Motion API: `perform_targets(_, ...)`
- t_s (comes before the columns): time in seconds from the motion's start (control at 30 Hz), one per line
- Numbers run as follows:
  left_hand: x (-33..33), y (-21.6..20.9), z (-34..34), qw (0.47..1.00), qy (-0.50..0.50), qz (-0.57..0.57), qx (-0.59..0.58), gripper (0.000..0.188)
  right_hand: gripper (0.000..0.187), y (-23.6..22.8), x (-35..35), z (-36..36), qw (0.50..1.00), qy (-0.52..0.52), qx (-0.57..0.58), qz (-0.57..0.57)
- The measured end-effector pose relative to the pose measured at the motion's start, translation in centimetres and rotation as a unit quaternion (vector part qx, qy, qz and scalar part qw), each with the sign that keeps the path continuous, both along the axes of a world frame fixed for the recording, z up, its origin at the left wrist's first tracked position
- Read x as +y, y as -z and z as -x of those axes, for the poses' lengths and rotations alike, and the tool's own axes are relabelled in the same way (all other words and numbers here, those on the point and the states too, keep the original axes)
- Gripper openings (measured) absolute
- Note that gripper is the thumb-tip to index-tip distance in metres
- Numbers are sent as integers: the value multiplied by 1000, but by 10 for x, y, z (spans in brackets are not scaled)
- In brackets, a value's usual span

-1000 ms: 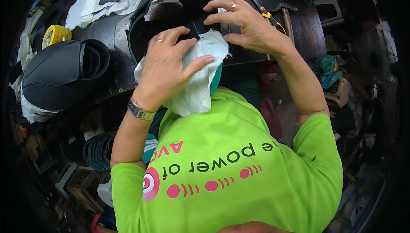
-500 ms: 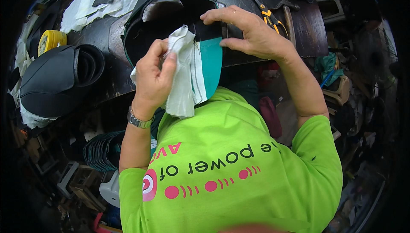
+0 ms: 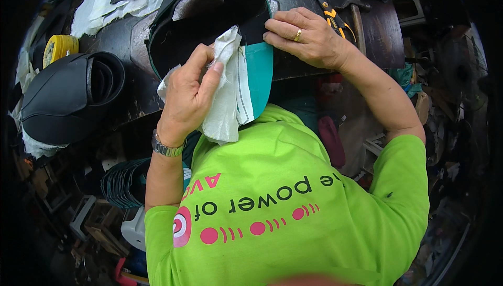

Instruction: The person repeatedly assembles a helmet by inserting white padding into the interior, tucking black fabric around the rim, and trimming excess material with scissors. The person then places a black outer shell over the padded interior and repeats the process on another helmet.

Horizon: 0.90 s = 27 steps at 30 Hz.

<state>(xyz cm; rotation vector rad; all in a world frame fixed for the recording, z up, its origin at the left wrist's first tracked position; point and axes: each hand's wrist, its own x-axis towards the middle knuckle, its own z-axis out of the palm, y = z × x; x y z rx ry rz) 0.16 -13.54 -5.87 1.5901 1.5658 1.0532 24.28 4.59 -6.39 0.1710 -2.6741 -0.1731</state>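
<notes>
1. Left hand (image 3: pixel 188 94) pinches white cloth (image 3: pixel 224 105) at the black shell's (image 3: pixel 243 11) near side; right hand (image 3: pixel 309 39), apart from it, touches the shell's right edge, grip unclear.
2. Folding cloth back seems the step; next calls for steady pinching.
3. One shell; rightward, one scissors (image 3: pixel 330 14), one hammer (image 3: pixel 357 26); leftward, one yellow tub (image 3: pixel 61 48).

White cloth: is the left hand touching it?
Touching. The head view shows the left hand gripping the bunched white cloth, its thumb lying against the fabric.
</notes>
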Motion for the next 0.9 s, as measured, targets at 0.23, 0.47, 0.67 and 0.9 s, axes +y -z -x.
perform_targets(0.23,1,1,-4,1000,1,-9,23,19,34,1,16,-1,995,-57,-81,5)
perform_targets(0.47,3,7,-3,989,70,-80,104,21,19,-8,9,21,988,29,-88,120)
perform_targets(0.67,2,12,-14,934,150,-113,304,16,11,-12,3,54,912,244,-34,328)
perform_targets(0.9,5,3,-21,921,158,-75,347,77,16,-9,-5,55,880,204,62,425)
